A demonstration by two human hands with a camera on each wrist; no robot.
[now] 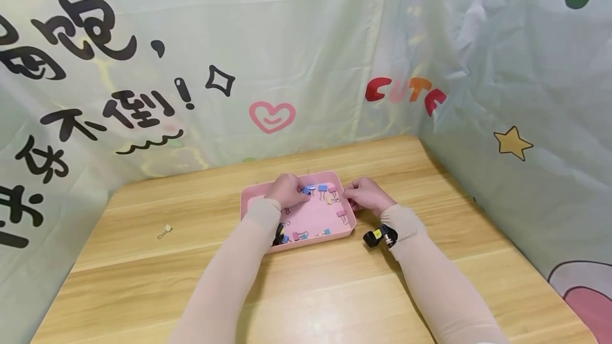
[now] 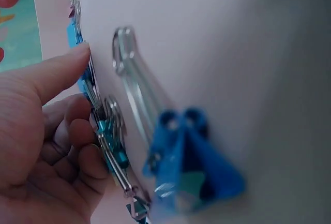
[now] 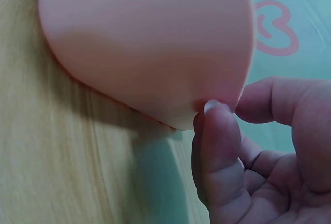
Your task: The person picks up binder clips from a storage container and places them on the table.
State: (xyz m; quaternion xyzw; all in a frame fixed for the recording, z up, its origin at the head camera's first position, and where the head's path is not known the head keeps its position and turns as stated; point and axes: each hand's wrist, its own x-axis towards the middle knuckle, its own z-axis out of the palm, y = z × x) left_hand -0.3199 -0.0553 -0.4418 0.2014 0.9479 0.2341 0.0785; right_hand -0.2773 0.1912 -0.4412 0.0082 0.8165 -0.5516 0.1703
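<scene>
Left hand (image 1: 287,190), at the frame's centre, reaches into the pink tray (image 1: 351,226) and pinches a blue binder clip (image 2: 106,131) among other clips; right hand (image 1: 363,195) grips the tray's right rim on the wooden table (image 1: 334,291); one clip (image 1: 164,232) lies at centre left.

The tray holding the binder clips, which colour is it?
The tray is plain pink, without pattern. It shows best in the head view, lying on the wooden table.

A tray (image 1: 344,226) is set at the centre of the frame on the bench (image 1: 158,291), with binder clips (image 1: 323,189) scattered inside it. A single clip (image 1: 164,232) is seen well apart at the left of the frame.
</scene>
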